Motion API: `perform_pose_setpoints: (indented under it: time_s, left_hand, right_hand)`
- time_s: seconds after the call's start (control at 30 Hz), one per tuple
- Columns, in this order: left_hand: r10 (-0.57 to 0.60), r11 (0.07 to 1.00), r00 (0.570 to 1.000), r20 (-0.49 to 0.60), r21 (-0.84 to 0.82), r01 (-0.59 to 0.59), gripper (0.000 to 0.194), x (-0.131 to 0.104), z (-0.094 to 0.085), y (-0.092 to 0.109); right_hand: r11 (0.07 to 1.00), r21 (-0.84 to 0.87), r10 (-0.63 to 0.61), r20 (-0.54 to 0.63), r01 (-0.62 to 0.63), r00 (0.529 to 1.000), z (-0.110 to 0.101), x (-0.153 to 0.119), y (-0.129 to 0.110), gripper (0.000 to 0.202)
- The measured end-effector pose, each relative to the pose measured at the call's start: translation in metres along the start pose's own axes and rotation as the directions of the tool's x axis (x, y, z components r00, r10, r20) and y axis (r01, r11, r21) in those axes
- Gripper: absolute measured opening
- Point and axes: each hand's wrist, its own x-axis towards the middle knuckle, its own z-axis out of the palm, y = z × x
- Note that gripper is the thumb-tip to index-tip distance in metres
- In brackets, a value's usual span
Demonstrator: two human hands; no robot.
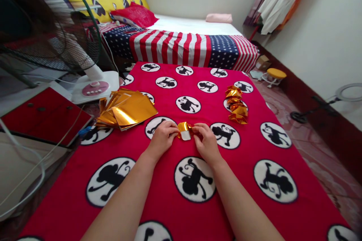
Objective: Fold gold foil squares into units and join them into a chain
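Note:
A small folded piece of gold foil paper (pixel 184 127) lies between my hands on the red cloth, a white patch showing on its near side. My left hand (pixel 164 135) pinches its left edge with thumb and fingers. On the opposite edge, my right hand (pixel 206 141) grips the foil the same way. To the left is a loose stack of flat gold foil sheets (pixel 135 109). Several folded gold foil pieces (pixel 237 105) sit in a row at the right.
The red cloth with black monkey prints (pixel 195 143) covers the table. An electric fan (pixel 96 86) stands at the left, beside a red panel (pixel 45 113). Behind is a bed with a striped, starred cover (pixel 181 49). A yellow stool (pixel 275 73) stands on the floor at right.

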Motion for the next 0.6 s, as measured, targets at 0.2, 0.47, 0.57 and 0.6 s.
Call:
perform_pose_setpoints:
  time_s: [0.2, 0.47, 0.57, 0.6]
  left_hand:
    - [0.039, 0.995, 0.999, 0.014, 0.095, -0.040, 0.021, -0.0026, 0.0030, 0.0041]
    - [-0.002, 1.000, 0.999, -0.048, -0.002, 0.002, 0.013, -0.0043, 0.0067, 0.0032]
    - [-0.039, 0.998, 0.998, -0.054, -0.055, 0.036, 0.012, -0.0039, 0.0059, 0.0029]
    - [-0.056, 0.996, 0.997, -0.056, -0.075, 0.052, 0.012, -0.0037, 0.0055, 0.0026]
  right_hand:
    - [0.995, -0.086, -0.044, 0.032, 0.047, 0.999, -0.0004, 0.0026, -0.0022, 0.022]
    - [0.981, -0.175, -0.081, -0.015, 0.077, 0.997, 0.0046, 0.0056, -0.0035, 0.018]
    - [0.981, -0.183, -0.066, -0.017, 0.062, 0.998, 0.0060, 0.0036, -0.0078, 0.016]
    - [0.984, -0.174, -0.051, -0.012, 0.048, 0.999, 0.0067, 0.0030, -0.0096, 0.015]
